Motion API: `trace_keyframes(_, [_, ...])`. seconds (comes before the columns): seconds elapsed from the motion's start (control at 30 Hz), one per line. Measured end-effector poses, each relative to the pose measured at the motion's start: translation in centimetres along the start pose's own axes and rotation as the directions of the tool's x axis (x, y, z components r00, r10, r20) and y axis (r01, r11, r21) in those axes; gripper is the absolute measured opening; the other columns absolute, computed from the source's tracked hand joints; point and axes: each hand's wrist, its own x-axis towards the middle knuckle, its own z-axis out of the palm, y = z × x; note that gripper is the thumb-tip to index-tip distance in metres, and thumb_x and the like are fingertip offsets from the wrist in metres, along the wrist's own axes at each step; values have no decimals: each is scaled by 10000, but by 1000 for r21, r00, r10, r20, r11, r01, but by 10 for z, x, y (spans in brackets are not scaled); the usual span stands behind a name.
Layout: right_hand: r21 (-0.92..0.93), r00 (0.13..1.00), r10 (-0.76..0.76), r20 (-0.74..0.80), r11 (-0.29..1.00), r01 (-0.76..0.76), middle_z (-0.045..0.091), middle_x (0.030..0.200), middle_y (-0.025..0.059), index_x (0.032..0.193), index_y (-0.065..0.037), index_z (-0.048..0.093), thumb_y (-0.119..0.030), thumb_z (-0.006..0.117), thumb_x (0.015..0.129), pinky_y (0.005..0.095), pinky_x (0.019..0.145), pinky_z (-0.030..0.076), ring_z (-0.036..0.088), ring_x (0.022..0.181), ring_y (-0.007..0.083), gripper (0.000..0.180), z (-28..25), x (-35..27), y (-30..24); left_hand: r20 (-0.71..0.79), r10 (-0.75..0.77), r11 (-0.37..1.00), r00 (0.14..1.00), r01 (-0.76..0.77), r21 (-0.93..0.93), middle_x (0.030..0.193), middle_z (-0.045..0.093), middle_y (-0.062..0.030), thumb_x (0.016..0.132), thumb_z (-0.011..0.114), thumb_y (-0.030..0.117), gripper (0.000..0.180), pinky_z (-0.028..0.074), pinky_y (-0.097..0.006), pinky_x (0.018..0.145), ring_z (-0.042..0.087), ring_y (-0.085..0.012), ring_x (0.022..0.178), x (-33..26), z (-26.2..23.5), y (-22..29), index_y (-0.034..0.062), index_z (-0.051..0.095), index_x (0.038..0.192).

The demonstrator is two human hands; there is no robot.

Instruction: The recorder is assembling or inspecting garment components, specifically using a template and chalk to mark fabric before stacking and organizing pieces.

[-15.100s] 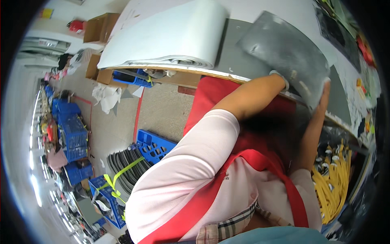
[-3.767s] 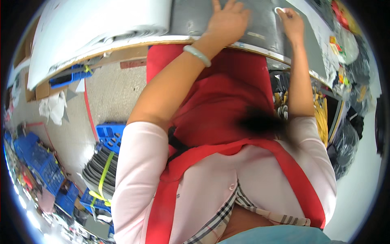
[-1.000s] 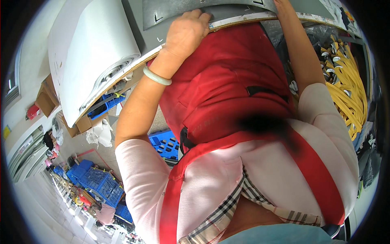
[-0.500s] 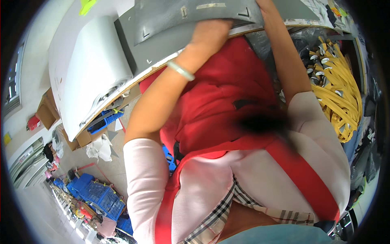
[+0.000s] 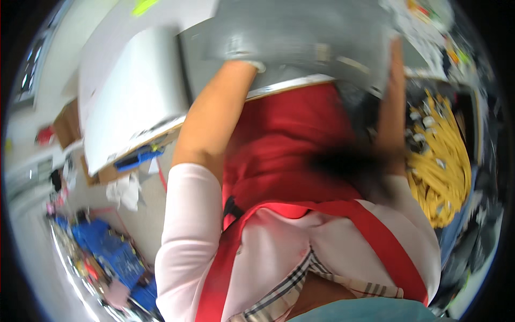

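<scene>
A large grey panel (image 5: 289, 29), smeared by motion, is held over the worktable (image 5: 289, 83). Small pale tape-like patches show near its lower edge. My right hand (image 5: 396, 56) grips the panel's right edge, its fingers blurred. My left forearm (image 5: 214, 110) reaches up to the panel's lower left part, with a pale bangle (image 5: 258, 65) at the wrist. The panel covers my left hand, so its fingers are hidden. Darker grey material (image 5: 201, 56) lies flat on the table beneath.
A thick roll of white sheeting (image 5: 145, 70) lies left on the table. Yellow straps (image 5: 437, 166) hang in a bundle at the right. Blue crates (image 5: 110, 249) and crumpled white material (image 5: 123, 190) are on the floor at left. My red apron (image 5: 289, 139) touches the table's front edge.
The grey panel has shifted to the right and tilted. My left hand has gone out of sight behind it. My right hand has moved right and down with its edge.
</scene>
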Motion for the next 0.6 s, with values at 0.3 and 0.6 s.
trace_keyframes(0.3, [314, 957, 291, 4, 908, -277, 518, 1493, 144, 1526, -52, 418, -377, 574, 1052, 421, 1149, 403, 505, 1351, 297, 596, 64, -37, -56, -648, -367, 911, 667, 400, -104, 864, 680, -84, 913, 740, 83, 250, 551, -313, 550, 664, -173, 718, -43, -430, -52, 32, 645, 1139])
trace_keyframes(0.6, [59, 944, 315, 100, 945, -321, 541, 1462, 141, 1504, -35, 444, -367, 552, 1063, 391, 1090, 470, 560, 1288, 271, 562, 90, -24, -30, -679, -685, 579, 263, 762, -290, 681, 642, -105, 859, 708, 11, 789, 478, -309, 438, 579, -156, 510, -259, -497, -45, -105, 288, 1516])
